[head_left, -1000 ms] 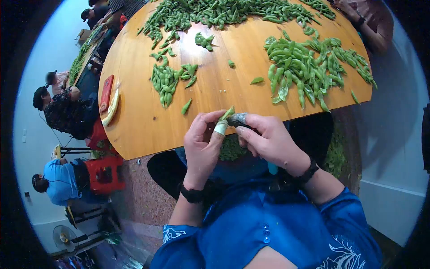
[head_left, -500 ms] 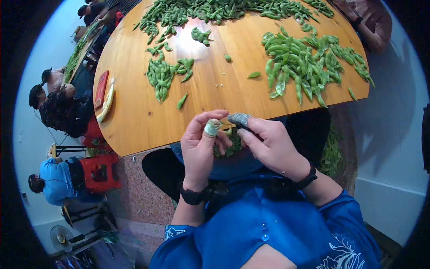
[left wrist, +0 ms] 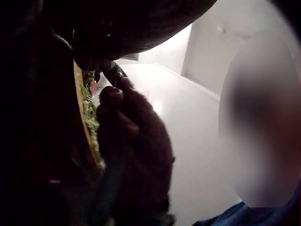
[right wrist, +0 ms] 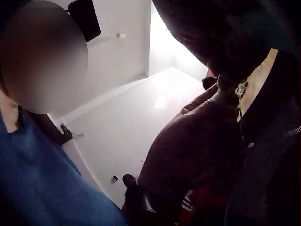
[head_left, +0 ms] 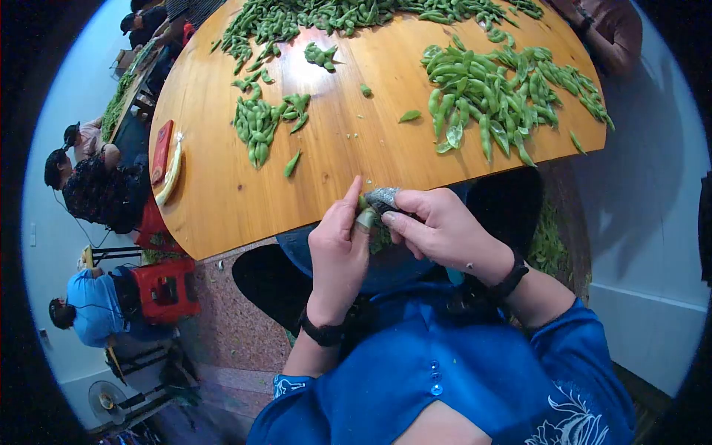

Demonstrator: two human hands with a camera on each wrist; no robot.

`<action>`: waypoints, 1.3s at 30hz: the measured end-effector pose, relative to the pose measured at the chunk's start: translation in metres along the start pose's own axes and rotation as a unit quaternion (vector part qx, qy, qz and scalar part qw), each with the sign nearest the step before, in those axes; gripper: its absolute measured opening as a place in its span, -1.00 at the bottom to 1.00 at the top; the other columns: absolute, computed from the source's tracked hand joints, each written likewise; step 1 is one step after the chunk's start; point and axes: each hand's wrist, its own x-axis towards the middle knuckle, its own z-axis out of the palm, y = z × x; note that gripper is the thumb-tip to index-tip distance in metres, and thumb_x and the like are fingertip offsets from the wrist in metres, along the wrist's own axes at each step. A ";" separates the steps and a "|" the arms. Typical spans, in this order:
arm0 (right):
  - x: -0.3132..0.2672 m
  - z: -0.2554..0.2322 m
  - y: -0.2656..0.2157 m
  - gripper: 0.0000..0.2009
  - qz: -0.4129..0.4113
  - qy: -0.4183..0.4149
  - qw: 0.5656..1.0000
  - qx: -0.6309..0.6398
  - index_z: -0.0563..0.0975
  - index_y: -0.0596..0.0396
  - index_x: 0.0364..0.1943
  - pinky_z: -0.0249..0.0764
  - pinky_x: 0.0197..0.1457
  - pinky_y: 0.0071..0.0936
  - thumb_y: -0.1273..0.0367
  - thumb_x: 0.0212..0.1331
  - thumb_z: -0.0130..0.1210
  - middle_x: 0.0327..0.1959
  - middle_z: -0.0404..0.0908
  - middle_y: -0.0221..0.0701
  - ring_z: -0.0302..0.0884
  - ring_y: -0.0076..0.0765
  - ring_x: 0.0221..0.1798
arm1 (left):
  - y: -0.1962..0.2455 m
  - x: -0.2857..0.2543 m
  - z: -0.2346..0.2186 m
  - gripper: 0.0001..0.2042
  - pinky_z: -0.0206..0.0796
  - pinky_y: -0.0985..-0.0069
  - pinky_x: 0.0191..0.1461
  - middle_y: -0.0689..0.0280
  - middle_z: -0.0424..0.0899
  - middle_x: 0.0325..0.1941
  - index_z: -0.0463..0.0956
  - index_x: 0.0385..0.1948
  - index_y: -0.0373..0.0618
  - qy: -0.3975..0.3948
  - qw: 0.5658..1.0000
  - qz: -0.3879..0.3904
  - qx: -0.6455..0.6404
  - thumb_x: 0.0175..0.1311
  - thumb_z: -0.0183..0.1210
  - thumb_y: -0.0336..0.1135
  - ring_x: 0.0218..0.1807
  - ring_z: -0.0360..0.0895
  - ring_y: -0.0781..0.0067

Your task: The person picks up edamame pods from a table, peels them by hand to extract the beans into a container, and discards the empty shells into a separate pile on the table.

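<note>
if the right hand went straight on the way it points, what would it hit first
Likely the green pod at the left hand, since the right hand aims its wrapped fingertip there; the exact gap is hard to judge.

Blue, sheeny top [head_left: 415, 334] at five o'clock — small, shiny round buttons [head_left: 436, 377] down its front. White floral patterns mark its sleeves at four and seven o'clock. Black bands circle both wrists. The left hand [head_left: 337, 256] wears pale greenish thumb wrap [head_left: 365, 219]; the right [head_left: 441, 226], a grey, speckled finger covering [head_left: 383, 196].
</note>
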 end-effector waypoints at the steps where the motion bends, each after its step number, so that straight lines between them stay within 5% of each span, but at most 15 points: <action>1: 0.000 0.000 0.002 -0.83 0.001 0.000 1.000 0.000 0.53 0.22 -0.24 0.33 -0.57 -0.58 0.40 0.25 -0.02 -0.64 0.47 -0.47 0.38 -0.64 -0.64 | 0.003 0.000 0.000 -0.50 0.39 0.52 -0.20 0.19 0.52 -0.31 0.32 0.20 -0.26 -0.001 1.000 -0.001 0.000 0.14 0.09 -0.62 -0.33 0.51 0.39; 3: 0.000 0.000 0.008 -0.84 -0.002 0.000 1.000 -0.031 0.53 0.22 -0.27 0.33 -0.58 -0.58 0.41 0.25 -0.02 -0.64 0.47 -0.48 0.38 -0.65 -0.65 | 0.007 0.000 0.001 -0.50 0.39 0.53 -0.07 0.12 0.58 -0.22 0.37 0.17 -0.23 -0.018 0.999 -0.021 0.027 0.09 0.08 -0.65 -0.23 0.56 0.34; 12: -0.003 0.007 0.023 -0.87 0.012 0.040 0.998 0.056 0.53 0.26 -0.27 0.36 -0.53 -0.55 0.47 0.19 0.02 -0.61 0.49 -0.39 0.41 -0.64 -0.60 | 0.012 -0.004 0.008 -0.54 0.40 0.45 -0.05 0.02 0.60 -0.14 0.42 0.11 -0.23 -0.012 0.999 -0.010 0.039 0.07 0.05 -0.66 -0.13 0.60 0.18; 15: -0.005 0.009 0.023 -0.86 -0.033 0.055 0.998 0.021 0.54 0.27 -0.25 0.37 -0.44 -0.55 0.49 0.18 0.03 -0.58 0.51 -0.39 0.40 -0.66 -0.50 | 0.004 -0.006 0.012 -0.50 0.42 0.35 -0.19 0.02 0.55 -0.28 0.37 0.13 -0.27 0.001 0.998 0.044 0.044 0.04 0.02 -0.69 -0.27 0.57 0.07; 22: -0.001 0.016 0.037 -0.86 -0.093 0.092 0.990 0.048 0.54 0.27 -0.23 0.34 -0.40 -0.55 0.50 0.17 0.03 -0.55 0.53 -0.39 0.35 -0.68 -0.46 | -0.006 -0.007 0.006 -0.56 0.43 0.40 -0.14 0.03 0.58 -0.24 0.41 0.09 -0.26 -0.020 0.998 0.056 0.000 0.09 0.04 -0.67 -0.21 0.59 0.10; 26: -0.005 0.005 0.021 -0.85 0.007 0.033 0.996 0.084 0.55 0.27 -0.22 0.39 -0.36 -0.59 0.50 0.19 0.01 -0.54 0.55 -0.44 0.43 -0.68 -0.44 | -0.017 -0.009 -0.001 -0.60 0.44 0.51 -0.14 0.14 0.61 -0.24 0.36 0.15 -0.24 -0.069 0.992 0.069 -0.074 0.23 0.00 -0.61 -0.24 0.60 0.36; 28: -0.006 0.004 0.016 -0.85 0.068 0.005 0.989 0.132 0.55 0.26 -0.21 0.41 -0.35 -0.61 0.50 0.20 0.00 -0.54 0.55 -0.46 0.45 -0.67 -0.44 | -0.016 -0.013 -0.002 -0.61 0.44 0.58 -0.21 0.20 0.58 -0.24 0.27 0.20 -0.23 -0.119 0.902 -0.137 -0.393 0.33 -0.04 -0.52 -0.31 0.58 0.47; 31: -0.007 0.009 0.018 -0.85 0.010 0.001 0.987 0.158 0.55 0.25 -0.20 0.42 -0.35 -0.63 0.51 0.22 -0.03 -0.52 0.56 -0.49 0.46 -0.67 -0.44 | -0.021 -0.016 0.004 -0.66 0.42 0.66 -0.32 0.24 0.54 -0.25 0.22 0.18 -0.22 -0.111 0.884 -0.160 -0.425 0.39 -0.08 -0.44 -0.37 0.56 0.53; 33: -0.007 0.014 0.021 -0.83 -0.073 0.047 0.995 0.049 0.55 0.25 -0.18 0.42 -0.35 -0.63 0.52 0.23 -0.04 -0.51 0.57 -0.49 0.46 -0.67 -0.44 | -0.023 -0.018 0.009 -0.67 0.42 0.66 -0.34 0.25 0.54 -0.26 0.23 0.16 -0.22 -0.086 0.874 -0.175 -0.444 0.39 -0.07 -0.43 -0.38 0.55 0.54; 36: -0.007 0.016 0.017 -0.82 -0.047 0.080 0.995 0.048 0.55 0.24 -0.16 0.43 -0.37 -0.62 0.50 0.22 -0.02 -0.50 0.57 -0.50 0.46 -0.65 -0.45 | -0.025 -0.021 0.014 -0.68 0.39 0.70 -0.39 0.29 0.54 -0.25 0.24 0.15 -0.22 -0.063 0.853 -0.209 -0.475 0.38 -0.06 -0.44 -0.41 0.53 0.58; 39: -0.002 0.012 0.022 -0.81 -0.040 0.091 0.993 0.056 0.56 0.20 -0.14 0.39 -0.45 -0.66 0.47 0.22 0.00 -0.54 0.54 -0.54 0.42 -0.69 -0.51 | -0.025 -0.023 0.013 -0.67 0.39 0.67 -0.34 0.30 0.58 -0.21 0.31 0.11 -0.18 -0.082 0.892 -0.209 -0.393 0.33 0.06 -0.41 -0.38 0.52 0.62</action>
